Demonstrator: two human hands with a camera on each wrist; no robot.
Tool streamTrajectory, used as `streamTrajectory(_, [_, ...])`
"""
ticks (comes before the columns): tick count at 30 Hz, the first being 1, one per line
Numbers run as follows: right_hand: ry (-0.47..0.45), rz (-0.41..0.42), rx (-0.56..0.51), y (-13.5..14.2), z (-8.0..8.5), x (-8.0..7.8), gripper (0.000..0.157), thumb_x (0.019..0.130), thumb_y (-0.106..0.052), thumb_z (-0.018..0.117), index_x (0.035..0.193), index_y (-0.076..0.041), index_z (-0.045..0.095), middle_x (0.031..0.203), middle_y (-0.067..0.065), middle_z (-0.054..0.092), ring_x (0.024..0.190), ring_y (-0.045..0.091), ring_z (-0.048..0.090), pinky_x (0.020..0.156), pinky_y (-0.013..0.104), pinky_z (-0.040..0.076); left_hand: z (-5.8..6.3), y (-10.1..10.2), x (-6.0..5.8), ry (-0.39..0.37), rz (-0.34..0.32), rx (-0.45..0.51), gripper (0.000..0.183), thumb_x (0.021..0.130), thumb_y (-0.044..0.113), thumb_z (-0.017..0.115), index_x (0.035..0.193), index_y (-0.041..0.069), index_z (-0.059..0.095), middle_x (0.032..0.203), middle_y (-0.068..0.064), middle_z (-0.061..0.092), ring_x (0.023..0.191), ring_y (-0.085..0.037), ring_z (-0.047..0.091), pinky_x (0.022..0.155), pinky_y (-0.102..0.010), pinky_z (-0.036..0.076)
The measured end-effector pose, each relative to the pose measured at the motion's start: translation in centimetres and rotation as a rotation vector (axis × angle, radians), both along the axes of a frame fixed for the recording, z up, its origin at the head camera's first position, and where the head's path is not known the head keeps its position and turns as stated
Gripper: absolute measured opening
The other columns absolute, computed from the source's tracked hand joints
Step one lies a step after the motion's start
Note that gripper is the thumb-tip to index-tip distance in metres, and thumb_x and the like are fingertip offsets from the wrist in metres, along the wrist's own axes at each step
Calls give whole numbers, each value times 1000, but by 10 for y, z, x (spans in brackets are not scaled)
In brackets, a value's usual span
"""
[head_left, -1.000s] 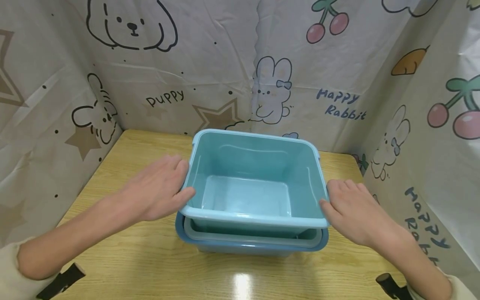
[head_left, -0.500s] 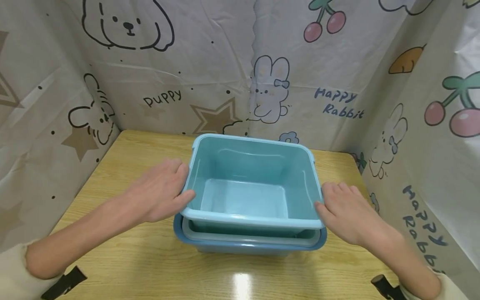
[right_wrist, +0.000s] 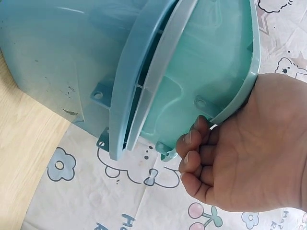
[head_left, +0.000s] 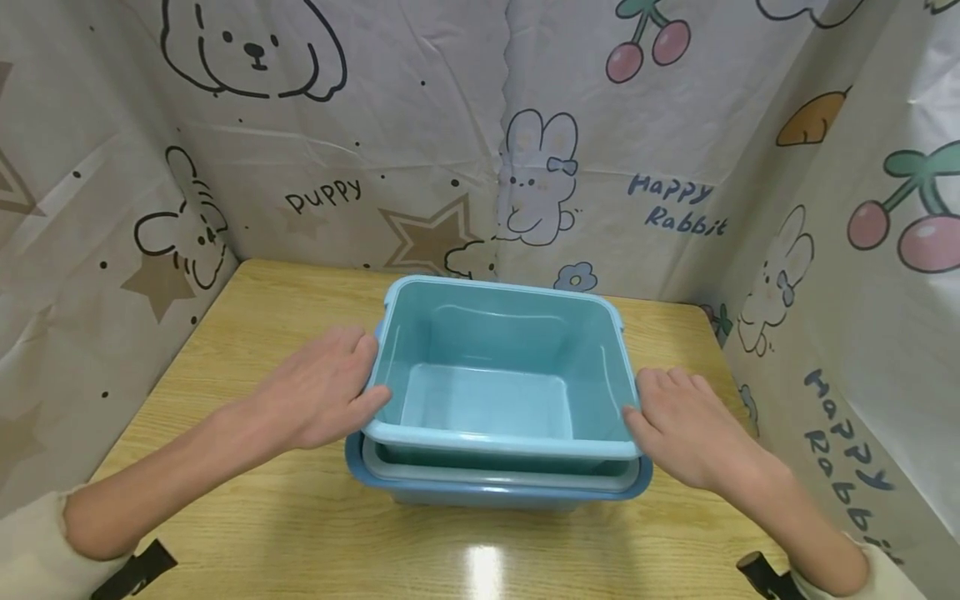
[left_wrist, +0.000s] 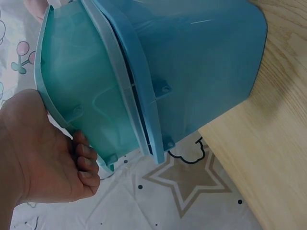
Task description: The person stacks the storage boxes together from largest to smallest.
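A light teal plastic storage bin (head_left: 487, 400), with nothing inside it, sits partway down in a nested stack. Beneath it show the pale grey-blue rim of a second bin (head_left: 510, 477) and a darker blue outer bin (right_wrist: 62, 62) standing on the table. My left hand (head_left: 322, 387) grips the top bin's left rim, thumb over the edge; in the left wrist view its fingers curl under that rim. On the opposite side my right hand (head_left: 686, 429) holds the right rim the same way, its curled fingertips (right_wrist: 191, 138) showing from below. The top bin's lower part is hidden inside the stack.
The wood-grain table (head_left: 247, 517) extends around the stack on both sides and in front. A printed cloth (head_left: 420, 108) with cartoon animals hangs close behind the table and along its left and right sides.
The top bin has sunk lower into the stack, both hands still on its rim. My right hand has come slightly left with it. The lower bins stay in place.
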State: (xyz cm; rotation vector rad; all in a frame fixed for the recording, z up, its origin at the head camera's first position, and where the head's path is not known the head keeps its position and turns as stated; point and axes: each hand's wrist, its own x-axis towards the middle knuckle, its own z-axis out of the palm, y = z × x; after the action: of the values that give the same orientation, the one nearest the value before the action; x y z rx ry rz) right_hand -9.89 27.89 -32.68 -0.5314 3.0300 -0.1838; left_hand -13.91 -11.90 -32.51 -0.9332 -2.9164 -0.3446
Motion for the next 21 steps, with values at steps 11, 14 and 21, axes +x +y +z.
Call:
streamTrajectory(11, [1,-4,11,0,-5,2,20,101,-26,46,95,-7,50,75,0,40,74,20,38,70,38,30,-5,1,-1,-9,9,9,17,88,23,52,81,8,45,74,-3,40,67,-20,39,62,-32,33])
streamTrajectory(14, [2,-4,14,0,-5,2,20,101,-26,46,95,-7,50,75,0,40,73,20,39,70,38,30,-5,2,-1,-11,10,10,17,88,23,52,81,8,45,74,-3,40,68,-20,39,62,-32,33])
streamTrajectory(21, [3,-7,15,1,-7,3,19,100,-25,47,92,-8,49,73,1,39,73,21,38,69,37,29,-9,3,-2,-13,5,13,18,88,22,53,80,8,46,74,-4,41,68,-21,40,61,-32,34])
